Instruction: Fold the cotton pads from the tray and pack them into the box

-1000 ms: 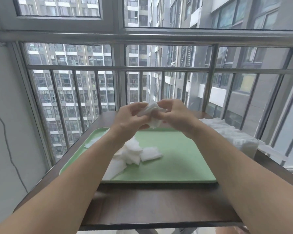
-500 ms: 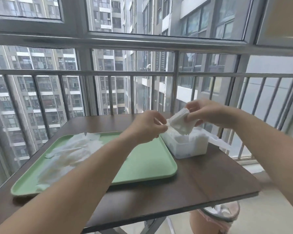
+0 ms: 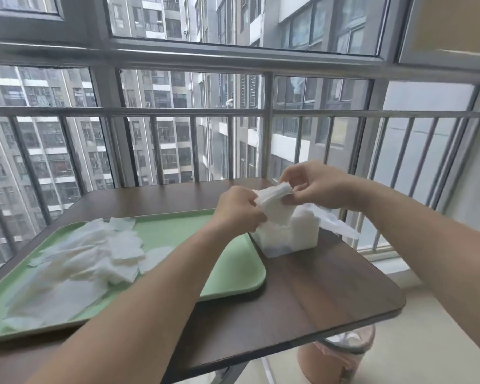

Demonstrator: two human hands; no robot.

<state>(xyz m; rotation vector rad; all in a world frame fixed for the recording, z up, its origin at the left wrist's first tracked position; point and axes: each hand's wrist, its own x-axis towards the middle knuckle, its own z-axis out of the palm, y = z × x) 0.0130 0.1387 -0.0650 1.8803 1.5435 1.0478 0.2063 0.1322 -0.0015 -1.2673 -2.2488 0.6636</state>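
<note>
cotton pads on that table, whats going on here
A person is folding cotton pads and packing them away. The left hand and the right hand both pinch one folded pad, holding it just above the white box, which stands on the table beside the green tray. A loose pile of pads lies on the tray's left part.

A dark wood-grain surface (image 3: 316,286) with rounded corners stands by a metal railing (image 3: 267,139) of vertical bars. Grey apartment blocks (image 3: 53,151) rise beyond. Crumpled clear plastic (image 3: 337,224) lies near the surface's far right edge. Under its near right corner stands a bin (image 3: 341,358) with a pinkish liner.
</note>
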